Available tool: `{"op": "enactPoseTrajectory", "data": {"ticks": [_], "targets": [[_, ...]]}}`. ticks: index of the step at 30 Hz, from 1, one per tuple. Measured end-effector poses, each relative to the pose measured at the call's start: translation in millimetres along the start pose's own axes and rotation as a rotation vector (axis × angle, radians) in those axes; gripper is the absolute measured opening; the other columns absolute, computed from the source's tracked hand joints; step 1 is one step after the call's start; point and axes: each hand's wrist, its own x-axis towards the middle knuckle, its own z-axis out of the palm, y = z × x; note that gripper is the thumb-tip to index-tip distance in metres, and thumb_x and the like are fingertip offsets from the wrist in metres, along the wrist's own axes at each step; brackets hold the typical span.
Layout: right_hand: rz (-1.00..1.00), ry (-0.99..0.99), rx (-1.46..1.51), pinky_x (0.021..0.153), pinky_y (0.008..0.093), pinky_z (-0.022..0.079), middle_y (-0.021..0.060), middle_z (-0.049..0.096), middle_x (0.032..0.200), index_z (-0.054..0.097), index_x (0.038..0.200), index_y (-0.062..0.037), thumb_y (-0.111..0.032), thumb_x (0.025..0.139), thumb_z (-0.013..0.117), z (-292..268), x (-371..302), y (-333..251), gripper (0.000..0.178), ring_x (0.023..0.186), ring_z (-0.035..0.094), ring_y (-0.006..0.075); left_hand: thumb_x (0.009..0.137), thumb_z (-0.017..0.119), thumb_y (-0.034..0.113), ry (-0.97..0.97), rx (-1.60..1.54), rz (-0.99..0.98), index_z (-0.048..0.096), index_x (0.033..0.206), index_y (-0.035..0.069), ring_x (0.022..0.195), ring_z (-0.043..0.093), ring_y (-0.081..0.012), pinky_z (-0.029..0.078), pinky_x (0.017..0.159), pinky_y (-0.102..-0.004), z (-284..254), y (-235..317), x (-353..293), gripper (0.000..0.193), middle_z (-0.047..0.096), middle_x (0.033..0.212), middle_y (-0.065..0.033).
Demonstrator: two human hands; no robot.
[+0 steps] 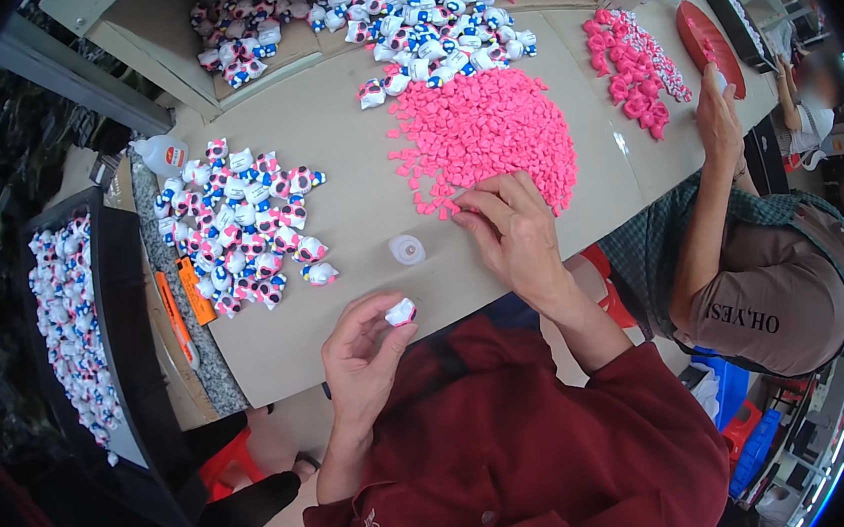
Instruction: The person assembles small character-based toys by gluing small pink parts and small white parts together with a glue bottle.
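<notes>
My left hand [362,354] is closed on a small white toy figure head [401,311] with a pink and dark edge, held between thumb and fingertips just off the table's near edge. At the lower edge of a heap of small pink plastic pieces [491,132], my right hand [519,230] pinches thumb and forefinger on a small pink piece [450,207]. Between the two hands stands a small round translucent dish [407,250]. Left of it lies a spread group of white, pink and blue toy figures [247,214].
More figures [442,36] lie behind the pink heap, reaching into a shelf box. A plastic bottle [164,156], orange cutters [176,320] and a black tray of figures [71,324] are at left. To the right, a co-worker's hand [719,122] is near a red dish [709,48].
</notes>
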Motion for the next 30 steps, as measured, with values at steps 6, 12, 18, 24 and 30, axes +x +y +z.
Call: {"op": "enactPoseTrajectory", "data": {"ticks": [6,12,18,24,30], "targets": [[0.006,-0.038,0.03,0.065,0.0368,0.045,0.0072,0.058,0.08,0.067,0.083,-0.0043,-0.005,0.066,0.073,-0.7,4.6,-3.5,0.017,0.076,0.054,0.0251,0.077,0.064,-0.012,-0.008,-0.012,0.001,0.059,0.109,-0.003,0.097,0.06,-0.0159,0.049,0.085,-0.0273,-1.5,-3.2,-0.7,0.033,0.057,0.109,-0.0093],[0.0,-0.199,0.039,0.067,0.0375,0.044,0.0068,0.058,0.075,0.066,0.078,-0.0042,-0.004,0.066,0.072,-6.0,11.0,-0.4,0.013,0.075,0.054,0.0259,0.08,0.063,-0.011,0.017,-0.103,-0.027,0.056,0.112,-0.003,0.096,0.061,-0.0153,0.05,0.085,-0.0262,-0.9,1.4,0.7,0.034,0.062,0.106,-0.01],[-0.061,-0.103,0.065,0.067,0.0344,0.043,0.0062,0.061,0.076,0.068,0.08,-0.003,-0.002,0.066,0.073,-14.4,7.5,-9.4,0.014,0.073,0.055,0.023,0.081,0.062,-0.01,0.0,-0.194,-0.052,0.056,0.112,-0.003,0.094,0.062,-0.0132,0.051,0.082,-0.024,0.3,1.3,2.0,0.033,0.064,0.103,-0.0095],[-0.119,-0.118,0.411,0.065,0.0316,0.038,0.0022,0.062,0.076,0.069,0.083,-0.0069,-0.003,0.066,0.074,-22.6,-14.8,-39.6,0.019,0.069,0.053,0.0177,0.081,0.063,-0.008,-0.041,-0.215,-0.057,0.056,0.111,-0.003,0.091,0.062,-0.013,0.051,0.08,-0.0242,8.6,2.0,3.4,0.031,0.065,0.1,-0.0092],[-0.062,-0.148,0.42,0.066,0.0294,0.039,0.0024,0.062,0.077,0.07,0.086,-0.006,-0.002,0.069,0.072,-14.5,-26.5,-42.7,0.018,0.07,0.053,0.0174,0.081,0.064,-0.008,-0.054,-0.219,-0.04,0.056,0.108,-0.004,0.09,0.063,-0.0134,0.052,0.08,-0.0257,13.6,-1.4,4.7,0.029,0.064,0.099,-0.0099]]}}
